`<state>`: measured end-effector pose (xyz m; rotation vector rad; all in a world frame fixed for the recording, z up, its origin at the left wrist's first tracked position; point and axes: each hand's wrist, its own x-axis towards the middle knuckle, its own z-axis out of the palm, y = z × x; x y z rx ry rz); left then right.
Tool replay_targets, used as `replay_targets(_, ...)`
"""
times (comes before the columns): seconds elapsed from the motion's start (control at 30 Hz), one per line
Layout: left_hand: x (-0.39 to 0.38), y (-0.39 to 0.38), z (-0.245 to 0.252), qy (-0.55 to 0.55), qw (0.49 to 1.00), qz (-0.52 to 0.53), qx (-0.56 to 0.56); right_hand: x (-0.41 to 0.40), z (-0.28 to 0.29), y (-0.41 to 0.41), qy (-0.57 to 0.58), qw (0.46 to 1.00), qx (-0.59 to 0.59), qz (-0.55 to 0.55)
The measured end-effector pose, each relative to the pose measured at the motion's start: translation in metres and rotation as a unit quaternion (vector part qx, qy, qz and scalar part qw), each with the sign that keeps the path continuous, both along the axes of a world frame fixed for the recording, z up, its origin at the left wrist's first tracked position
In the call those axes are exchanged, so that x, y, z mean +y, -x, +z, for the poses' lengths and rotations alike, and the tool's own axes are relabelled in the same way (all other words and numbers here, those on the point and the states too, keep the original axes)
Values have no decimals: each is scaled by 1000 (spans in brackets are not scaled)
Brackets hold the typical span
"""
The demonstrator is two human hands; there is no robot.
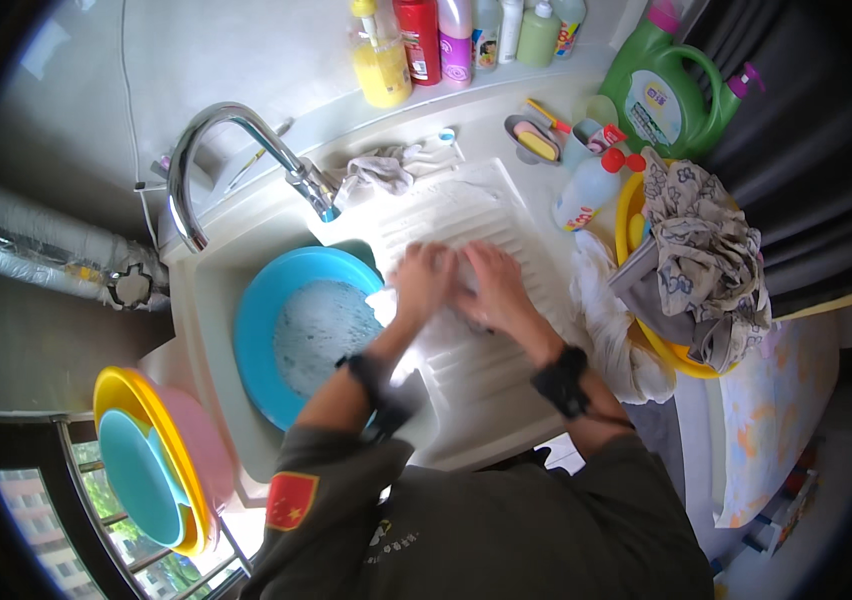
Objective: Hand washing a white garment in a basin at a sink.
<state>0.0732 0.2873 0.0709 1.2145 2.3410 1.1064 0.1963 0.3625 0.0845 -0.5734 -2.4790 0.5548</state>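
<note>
My left hand [426, 281] and my right hand [493, 285] are close together over the ribbed washboard [501, 375] moulded into the laundry sink. Their fingers are curled around a small pale, wet cloth [465, 276], mostly hidden by the hands and blurred. Left of them, a blue plastic basin [257, 337] stands in the sink bowl [219, 300], holding foamy, sudsy water [324, 337]. Above the basin's far side hangs the chrome gooseneck faucet [185, 180]; I cannot tell whether water runs from it.
A crumpled grey cloth [381, 172] lies behind the washboard. Beside a soap dish [534, 139] stand a spray bottle [587, 191] and green detergent jug [655, 97]. Clothes [703, 240] overflow a yellow basin [628, 217]; white fabric [606, 322] lies alongside. Stacked basins [144, 472] sit at left.
</note>
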Motion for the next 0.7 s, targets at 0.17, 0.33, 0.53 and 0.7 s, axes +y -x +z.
replay_targets(0.17, -84, -65, 14, -147, 981, -89, 93, -66, 13, -53, -44, 999, -7, 10)
replay_targets(0.33, -41, -49, 4, -145, 981, -62, 108, -37, -1, -30, -21, 1000, 22, 1)
replay_targets(0.53, 10, -16, 0, -77, 994, -5, 73, 4, -2, -3, 95, 992, -64, 55)
replay_targets(0.7, -20, -7, 10, 23, 992, -82, -91, -29, 13, -24, 91, 995, -16, 23)
